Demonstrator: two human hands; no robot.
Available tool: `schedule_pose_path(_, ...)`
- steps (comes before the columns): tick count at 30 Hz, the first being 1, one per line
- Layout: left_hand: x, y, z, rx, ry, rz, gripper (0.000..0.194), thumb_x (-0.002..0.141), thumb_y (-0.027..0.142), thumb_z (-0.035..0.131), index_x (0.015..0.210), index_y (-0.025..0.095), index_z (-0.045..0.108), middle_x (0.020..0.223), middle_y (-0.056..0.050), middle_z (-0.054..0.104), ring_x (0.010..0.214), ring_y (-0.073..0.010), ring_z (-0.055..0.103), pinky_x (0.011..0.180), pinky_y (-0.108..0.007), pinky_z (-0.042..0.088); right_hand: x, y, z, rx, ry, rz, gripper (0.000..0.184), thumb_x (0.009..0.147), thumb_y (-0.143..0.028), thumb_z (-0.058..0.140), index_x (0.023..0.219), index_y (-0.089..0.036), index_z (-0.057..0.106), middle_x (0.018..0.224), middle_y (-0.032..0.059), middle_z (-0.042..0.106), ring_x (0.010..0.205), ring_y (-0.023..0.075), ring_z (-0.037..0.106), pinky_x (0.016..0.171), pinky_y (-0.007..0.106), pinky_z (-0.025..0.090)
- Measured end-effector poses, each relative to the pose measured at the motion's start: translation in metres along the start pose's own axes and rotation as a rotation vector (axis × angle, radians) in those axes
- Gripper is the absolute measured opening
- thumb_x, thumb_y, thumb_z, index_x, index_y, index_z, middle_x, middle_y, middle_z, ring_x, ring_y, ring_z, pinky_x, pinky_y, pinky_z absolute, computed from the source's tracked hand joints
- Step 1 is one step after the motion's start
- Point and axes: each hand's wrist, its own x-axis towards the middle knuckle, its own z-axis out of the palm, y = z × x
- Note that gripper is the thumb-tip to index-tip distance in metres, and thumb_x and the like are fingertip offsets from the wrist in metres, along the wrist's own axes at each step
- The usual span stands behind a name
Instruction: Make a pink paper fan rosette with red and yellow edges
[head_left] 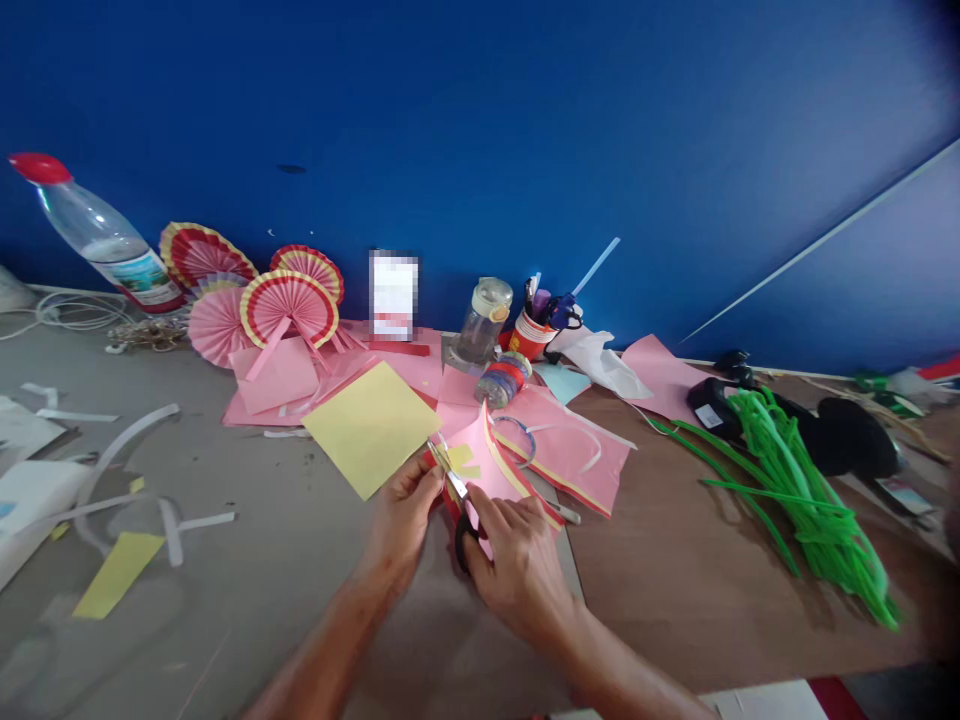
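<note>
The worktop (300,560) spans the scene in two tones, grey on the left and brown on the right, meeting at a seam just right of the hands. Beyond its far edge rises a blue wall (450,120), with a small dark mark (292,169) on the left and a pale line (817,245) slanting up on the right.

Near the middle, the person's left hand (405,510) pinches the edge of a pink sheet (487,460) bordered in red and yellow. The right hand (521,560) is closed around the scissors (459,487), whose blades reach the sheet beside the left fingertips.

A yellow sheet (371,430) lies just to the far left of the hands, touching pink paper. White strips (131,450) and a yellow scrap (120,575) litter the grey side.

Along the far edge, from left to right, are a cable (82,310), a red-capped bottle (135,265), pleated fans (289,310), a blurred-out bright panel (394,295), a clear jar (480,330) and a red cup (531,338) holding tools. A green bundle (817,510) lies across the brown side, near some black objects.
</note>
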Motion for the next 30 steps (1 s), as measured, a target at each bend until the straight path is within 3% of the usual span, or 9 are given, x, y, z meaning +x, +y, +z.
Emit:
schedule_pose_path(5,0.0,0.001,0.0,0.004,0.001,-0.018,0.022,0.073,0.036,0.07,0.085,0.018,0.069,0.073,0.0,0.067,0.069,-0.0135,0.059,0.07,-0.025,0.046,0.0,-0.001,-0.001,0.004,-0.031,0.021,0.033,0.08,-0.014,0.046,0.113,-0.012,0.054,0.073,0.0021,0.065,0.064,0.0178,0.056,0.066,0.031,0.027)
schedule_pose_path(11,-0.001,0.001,0.0,0.08,-0.005,-0.004,0.019,0.073,0.035,0.069,0.072,0.017,0.065,0.064,0.003,0.061,0.061,-0.01,0.053,0.063,-0.021,0.043,0.004,-0.003,-0.002,0.033,-0.014,0.058,0.03,0.076,-0.015,0.05,0.104,-0.013,0.057,0.069,0.002,0.064,0.061,0.0172,0.054,0.066,0.031,0.026)
schedule_pose_path(16,0.0,0.0,-0.002,0.11,-0.005,0.006,0.019,0.074,0.035,0.068,0.079,0.017,0.067,0.071,0.002,0.064,0.066,-0.0112,0.055,0.066,-0.022,0.043,0.004,-0.001,-0.002,0.023,-0.01,0.042,0.03,0.075,-0.013,0.049,0.105,-0.013,0.057,0.07,0.0025,0.065,0.061,0.0173,0.054,0.067,0.031,0.026)
schedule_pose_path(24,0.003,-0.004,-0.007,0.054,-0.051,-0.009,0.019,0.077,0.034,0.067,0.083,0.017,0.067,0.073,0.0,0.066,0.068,-0.0123,0.058,0.069,-0.024,0.047,0.006,0.0,-0.004,0.12,-0.066,0.109,0.018,0.076,-0.01,0.046,0.087,-0.017,0.059,0.064,0.0005,0.062,0.058,0.0157,0.054,0.063,0.029,0.029)
schedule_pose_path(27,0.005,-0.003,-0.01,-0.012,-0.053,-0.04,0.02,0.077,0.035,0.067,0.086,0.017,0.067,0.075,-0.001,0.067,0.066,-0.0127,0.059,0.068,-0.026,0.048,0.011,0.013,-0.016,0.222,-0.104,0.247,0.016,0.08,-0.017,0.048,0.087,-0.02,0.062,0.061,-0.0011,0.061,0.054,0.0143,0.052,0.055,0.025,0.033)
schedule_pose_path(30,0.007,0.0,-0.012,-0.028,-0.042,-0.072,0.03,0.077,0.04,0.066,0.097,0.017,0.066,0.083,-0.004,0.068,0.072,-0.0152,0.062,0.071,-0.028,0.049,0.017,0.048,-0.03,0.284,-0.098,0.401,0.026,0.083,-0.028,0.05,0.105,-0.021,0.063,0.065,-0.0008,0.064,0.055,0.0141,0.055,0.054,0.023,0.038)
